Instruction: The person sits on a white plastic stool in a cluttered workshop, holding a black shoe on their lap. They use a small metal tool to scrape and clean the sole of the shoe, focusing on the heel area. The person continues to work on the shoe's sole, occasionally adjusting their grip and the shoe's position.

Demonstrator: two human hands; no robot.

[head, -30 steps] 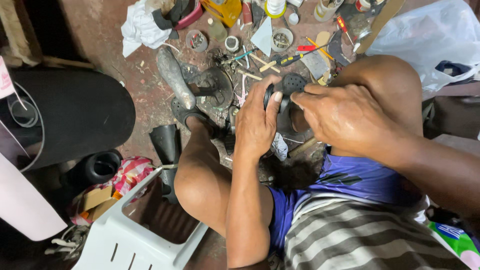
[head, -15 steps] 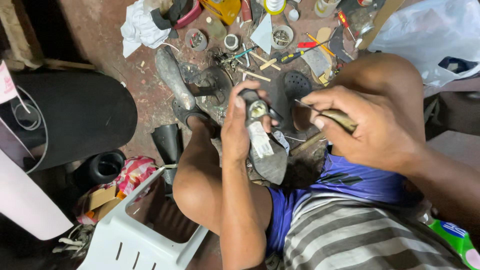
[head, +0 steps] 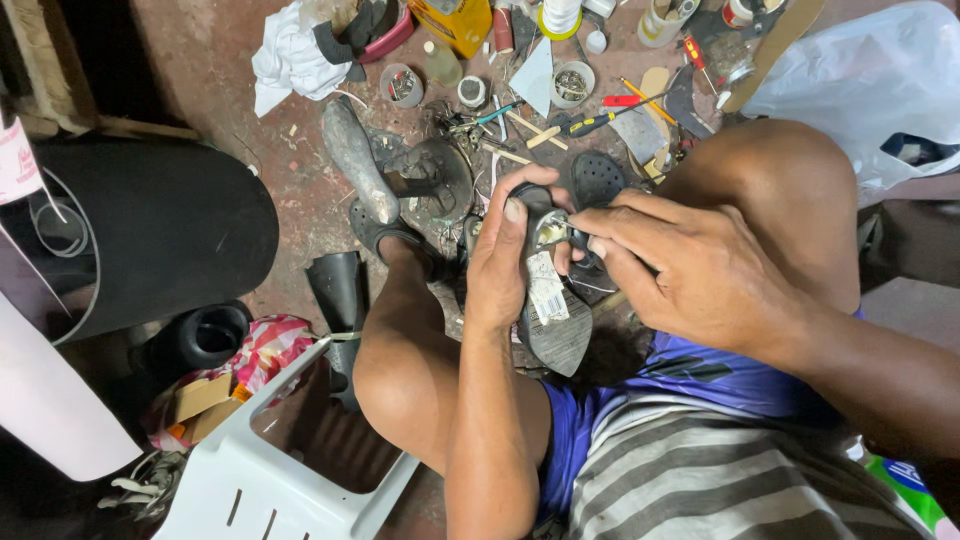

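Left grip (head: 500, 265) clamps upturned shoe (head: 552, 310); right grip (head: 690, 275) pinches heel; cluttered reddish floor (head: 290, 180).

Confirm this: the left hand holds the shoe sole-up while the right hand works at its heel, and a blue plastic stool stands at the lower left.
Wrong on one point: the head view shows the stool is white, not blue. The left hand does hold the shoe sole-up, with the right hand at its heel.

Bare left hand (head: 500, 270) and right hand (head: 700, 275), bare forearms, no sleeves showing, blue shorts (head: 690, 375) with dark marking, grey and dark striped shirt (head: 720, 480), bare knees, dark sandal (head: 385, 232) on foot
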